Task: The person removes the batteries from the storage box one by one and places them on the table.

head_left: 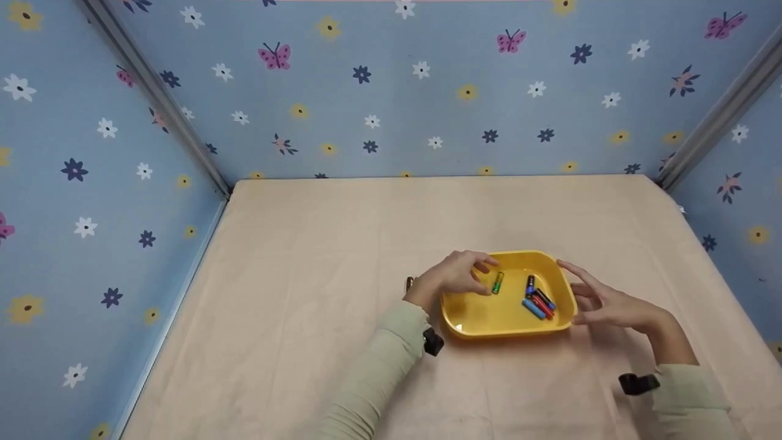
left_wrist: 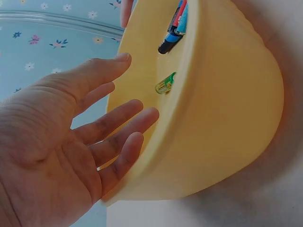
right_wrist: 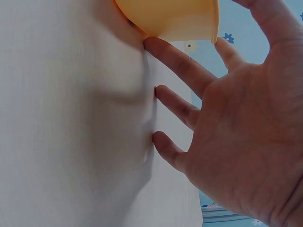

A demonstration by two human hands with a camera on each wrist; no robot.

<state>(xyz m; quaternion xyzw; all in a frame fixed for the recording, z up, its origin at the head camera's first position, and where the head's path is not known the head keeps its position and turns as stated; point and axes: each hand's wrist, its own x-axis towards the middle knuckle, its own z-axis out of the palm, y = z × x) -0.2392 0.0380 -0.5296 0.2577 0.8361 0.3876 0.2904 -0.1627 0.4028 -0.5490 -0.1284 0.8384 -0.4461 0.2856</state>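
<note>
A yellow plastic tub [head_left: 482, 321] stands on the table. Inside it, a green battery [head_left: 498, 283] lies apart from a small cluster of batteries [head_left: 538, 299] in black, blue, red and light blue. My left hand [head_left: 461, 272] reaches over the tub's left side, thumb and fingers spread beside the green battery. In the left wrist view that hand [left_wrist: 90, 127] holds nothing, and the green battery [left_wrist: 165, 83] lies beyond the fingertips. At the tub's right end, my right hand [head_left: 611, 305] has its fingers spread, with fingertips at the rim and outer wall.
A cream cloth [head_left: 293, 275] covers the table. Just left of my left wrist, a small dark and gold object [head_left: 410, 283] is partly hidden. Blue panels with flowers and butterflies [head_left: 391, 91] enclose the back and sides, with grey metal posts [head_left: 159, 98] at the corners.
</note>
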